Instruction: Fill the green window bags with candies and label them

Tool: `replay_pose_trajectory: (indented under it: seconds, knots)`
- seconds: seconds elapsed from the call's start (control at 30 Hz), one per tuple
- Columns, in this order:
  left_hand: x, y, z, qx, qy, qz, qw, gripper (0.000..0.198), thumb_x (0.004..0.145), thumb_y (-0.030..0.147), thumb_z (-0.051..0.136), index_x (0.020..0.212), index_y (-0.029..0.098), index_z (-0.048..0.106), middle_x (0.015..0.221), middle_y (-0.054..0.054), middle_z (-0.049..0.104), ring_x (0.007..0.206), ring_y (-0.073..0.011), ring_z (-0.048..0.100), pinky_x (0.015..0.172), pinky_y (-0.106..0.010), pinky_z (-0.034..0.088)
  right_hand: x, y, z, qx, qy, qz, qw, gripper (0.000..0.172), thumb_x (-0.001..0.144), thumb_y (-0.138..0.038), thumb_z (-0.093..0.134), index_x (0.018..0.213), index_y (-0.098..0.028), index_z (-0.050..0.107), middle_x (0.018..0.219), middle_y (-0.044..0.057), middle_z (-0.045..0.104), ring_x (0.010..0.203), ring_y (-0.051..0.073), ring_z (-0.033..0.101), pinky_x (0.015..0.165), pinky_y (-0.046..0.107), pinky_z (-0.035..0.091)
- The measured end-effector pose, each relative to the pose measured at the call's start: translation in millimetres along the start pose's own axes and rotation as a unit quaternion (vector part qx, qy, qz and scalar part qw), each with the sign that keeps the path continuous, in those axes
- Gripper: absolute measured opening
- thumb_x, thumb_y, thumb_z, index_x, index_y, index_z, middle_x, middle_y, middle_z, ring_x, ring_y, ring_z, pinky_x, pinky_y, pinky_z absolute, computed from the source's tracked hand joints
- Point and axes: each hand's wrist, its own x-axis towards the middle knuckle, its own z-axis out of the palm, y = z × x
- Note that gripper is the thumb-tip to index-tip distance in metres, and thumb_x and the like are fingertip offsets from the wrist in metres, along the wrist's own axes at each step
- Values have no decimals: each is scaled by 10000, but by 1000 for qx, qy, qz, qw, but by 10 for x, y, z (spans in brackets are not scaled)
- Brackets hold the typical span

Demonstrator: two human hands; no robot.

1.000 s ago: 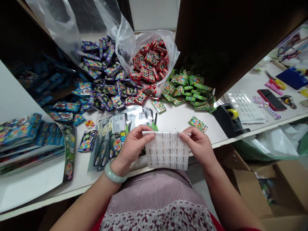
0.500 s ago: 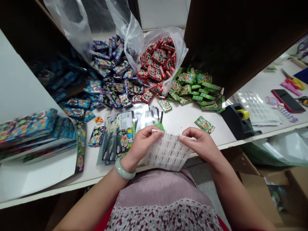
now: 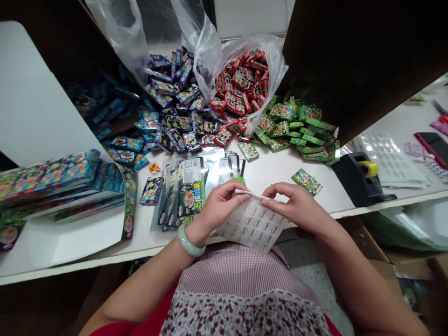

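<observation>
Between my two hands hangs a sheet of round clear stickers [image 3: 257,226], printed with small dark marks, over the table's front edge. My left hand [image 3: 224,203] pinches its top edge between thumb and fingers. At the same edge, just to the right, my right hand [image 3: 292,203] also pinches the sheet, the two sets of fingertips close together. Left of my left hand lie black printed packets [image 3: 191,189] in an overlapping stack. A single green candy box [image 3: 306,181] rests beyond my right hand.
Purple boxes [image 3: 178,123], red boxes in a clear bag [image 3: 241,88] and green boxes [image 3: 297,123] are heaped at the back. An open display carton [image 3: 80,238] stands left, a black tape dispenser [image 3: 360,179] right. Small candies [image 3: 154,168] lie near a purple box [image 3: 151,190].
My hands have come closer together along the sheet's top edge, and the sheet now tilts down to the right. The view has shifted, so the table's things appear further right.
</observation>
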Motion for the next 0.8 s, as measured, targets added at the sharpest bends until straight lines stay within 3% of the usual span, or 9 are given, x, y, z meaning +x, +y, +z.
replay_pose_trajectory:
  seconds: [0.13,0.5,0.63,0.7,0.8]
  knots:
    - [-14,-15,-7,-13,19,-34,999,98,743,238,701,783,173,640,706,24,569,657,-102,503,616,-233,400,49,-65,-16,-18,-22,4,1000,104,814,-262,632,740,-190,642,720,-23,638,673,116,564,610,224,410]
    - [-28,-22,-5,-6,28,-59,998,167,762,305,670,716,175,576,647,36,501,596,-97,437,569,-242,362,46,-25,17,12,-52,44,998,198,843,-325,588,733,-180,666,689,-14,656,630,114,554,555,226,385]
    - [2,-71,-37,-18,-15,-83,996,177,746,312,684,787,170,586,724,19,544,658,-107,481,597,-239,377,105,38,10,-1,-68,58,996,243,847,-377,575,730,-185,664,696,6,667,650,141,576,592,258,419]
    - [37,-106,-63,-22,-38,-90,995,198,724,305,699,809,168,584,749,15,555,680,-110,491,607,-235,384,134,116,-49,-16,-56,37,998,223,828,-407,605,856,-195,669,820,33,700,761,176,618,668,289,460]
    - [119,-156,-98,-8,-25,-98,995,190,723,301,689,779,169,565,714,24,539,646,-103,472,585,-227,375,129,383,-220,-84,48,14,995,472,794,-447,651,1181,-192,557,1136,112,656,1024,251,607,849,381,478]
